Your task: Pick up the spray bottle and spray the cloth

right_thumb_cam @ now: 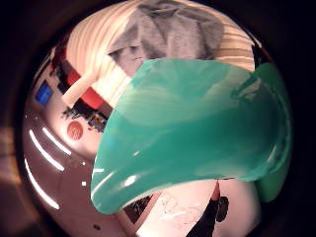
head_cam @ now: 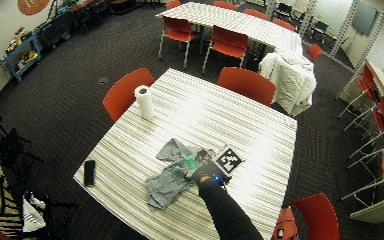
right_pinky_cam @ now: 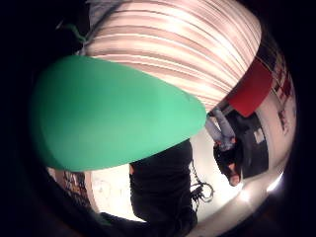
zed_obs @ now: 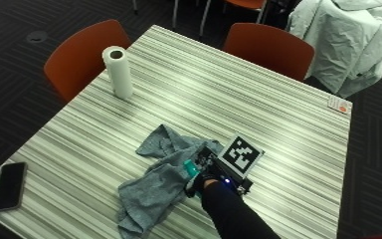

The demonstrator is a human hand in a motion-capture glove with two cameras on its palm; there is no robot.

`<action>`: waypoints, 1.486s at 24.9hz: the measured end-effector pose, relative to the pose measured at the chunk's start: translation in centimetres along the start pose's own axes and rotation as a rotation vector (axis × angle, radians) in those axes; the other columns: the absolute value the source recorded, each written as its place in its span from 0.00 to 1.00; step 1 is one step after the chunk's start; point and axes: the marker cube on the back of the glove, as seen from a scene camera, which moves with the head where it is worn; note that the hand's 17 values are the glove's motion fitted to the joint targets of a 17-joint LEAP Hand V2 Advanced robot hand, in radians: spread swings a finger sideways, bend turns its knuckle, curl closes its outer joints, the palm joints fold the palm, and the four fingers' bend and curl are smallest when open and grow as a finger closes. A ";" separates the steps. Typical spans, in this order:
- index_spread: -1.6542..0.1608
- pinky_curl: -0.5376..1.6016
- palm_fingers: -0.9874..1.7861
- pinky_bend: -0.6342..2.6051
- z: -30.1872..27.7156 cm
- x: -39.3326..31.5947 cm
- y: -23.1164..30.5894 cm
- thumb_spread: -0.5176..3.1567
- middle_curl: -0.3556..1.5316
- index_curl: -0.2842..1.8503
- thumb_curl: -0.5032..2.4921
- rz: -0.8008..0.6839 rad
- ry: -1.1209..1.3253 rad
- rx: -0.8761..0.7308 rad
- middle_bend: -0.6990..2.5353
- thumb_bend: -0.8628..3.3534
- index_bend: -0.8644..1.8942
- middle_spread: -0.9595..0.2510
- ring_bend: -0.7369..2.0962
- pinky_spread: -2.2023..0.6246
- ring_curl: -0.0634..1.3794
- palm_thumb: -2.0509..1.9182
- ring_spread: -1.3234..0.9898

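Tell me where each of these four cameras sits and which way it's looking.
Little finger side palm view: on the palm, green spray bottle filling it, striped table beyond.
Thumb side palm view: same palm, bottle and grey cloth.
Outside view: above the table, looking down at the gloved right hand and sleeve.
Wide outside view: higher, whole room.
All show the bottle.

Overhead views share table; palm views close.

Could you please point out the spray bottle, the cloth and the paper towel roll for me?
spray bottle (zed_obs: 190, 168): outside view, its green body beside the gloved hand.
cloth (zed_obs: 152, 191): outside view, middle of the grey folds.
paper towel roll (zed_obs: 119, 74): outside view, its upright white side.
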 end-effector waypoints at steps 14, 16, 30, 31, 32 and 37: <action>0.82 0.39 0.63 0.25 1.6 1.5 -0.9 0.30 0.47 0.36 0.42 0.041 0.098 -0.001 0.31 0.20 0.37 0.79 0.42 0.81 0.35 0.80 0.54; 0.82 0.39 0.63 0.25 1.6 1.4 -0.6 0.29 0.47 0.36 0.42 0.027 0.092 -0.007 0.31 0.20 0.37 0.79 0.42 0.81 0.36 0.80 0.54; 0.82 0.39 0.62 0.25 -0.8 -1.3 4.9 0.29 0.47 0.37 0.42 -0.458 -0.454 0.191 0.31 0.20 0.37 0.78 0.42 0.80 0.36 0.80 0.54; 0.82 0.40 0.62 0.25 -1.0 -1.3 5.5 0.29 0.48 0.37 0.42 -0.512 -0.492 0.214 0.31 0.20 0.37 0.78 0.42 0.80 0.36 0.80 0.54; 0.82 0.40 0.62 0.25 -1.2 -1.4 6.1 0.29 0.48 0.37 0.42 -0.568 -0.531 0.239 0.31 0.20 0.37 0.78 0.42 0.80 0.36 0.80 0.54; 0.82 0.40 0.62 0.25 -1.6 -1.2 9.2 0.29 0.48 0.37 0.42 -0.826 -0.719 0.374 0.31 0.20 0.37 0.78 0.42 0.80 0.36 0.80 0.53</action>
